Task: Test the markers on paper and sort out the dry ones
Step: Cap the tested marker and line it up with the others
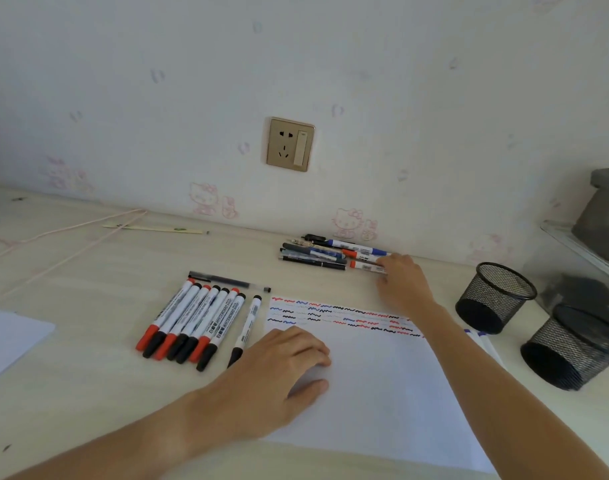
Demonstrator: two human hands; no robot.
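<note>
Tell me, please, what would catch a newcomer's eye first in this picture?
Probably the row of red and black markers lying side by side left of the white paper, whose top edge carries coloured squiggles. The left hand rests on the paper, while the right hand reaches the far pile of pens by the wall.

desk [88, 393]: pale wood-grain laminate, smooth, soft sheen
paper sheet [382, 393]: white paper, matt, flat; wavy red, blue and black ink lines along its far edge
row of markers [192, 320], left of the paper sheet: white plastic barrels, smooth, slightly glossy, printed labels; red and black plastic caps
clear pen [230, 281], beyond that row: see-through plastic barrel
pile of pens [327, 252], beyond the paper sheet: mixed plastic, dark, white and blue, partly glossy
two pen holders [493, 299], right of the paper sheet: black wire mesh, matt, lying on their sides
wall [157, 98]: pale wallpaper, matt, faint cartoon print
socket plate [289, 144]: gold-toned, smooth, satin shine
</note>
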